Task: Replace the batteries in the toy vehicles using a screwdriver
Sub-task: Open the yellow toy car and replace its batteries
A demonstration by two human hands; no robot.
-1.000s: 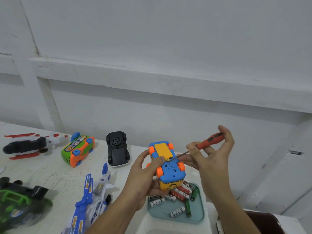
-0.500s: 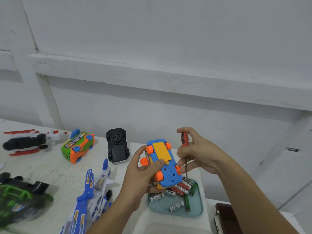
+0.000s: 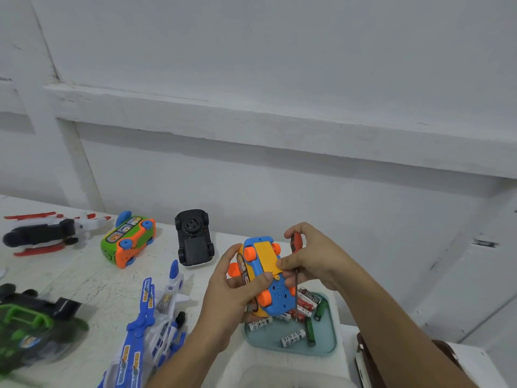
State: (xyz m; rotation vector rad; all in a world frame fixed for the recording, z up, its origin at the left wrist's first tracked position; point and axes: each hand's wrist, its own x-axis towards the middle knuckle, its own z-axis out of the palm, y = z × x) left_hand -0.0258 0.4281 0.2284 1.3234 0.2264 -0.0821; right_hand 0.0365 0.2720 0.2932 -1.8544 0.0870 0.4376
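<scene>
**Getting the battery door off the little blue car**

Head view: the toy car (image 3: 275, 292) is belly-up in the lower middle of the frame, just above the teal tray (image 3: 327, 344) of loose batteries (image 3: 292, 337). The left hand (image 3: 237, 292) is wrapped round its side, thumb across the blue underside. The right hand (image 3: 310, 261) has the red-handled screwdriver (image 3: 297, 242) tucked in its curled fingers, shaft hanging straight down, while its fingertips (image 3: 281, 265) sit on the tab end of the yellow battery cover (image 3: 265, 254). Looks like the cover-lifting step to me. Can't tell if the screw's out. I'd pry at that tab and keep the car over the tray so anything loose lands there.
</scene>
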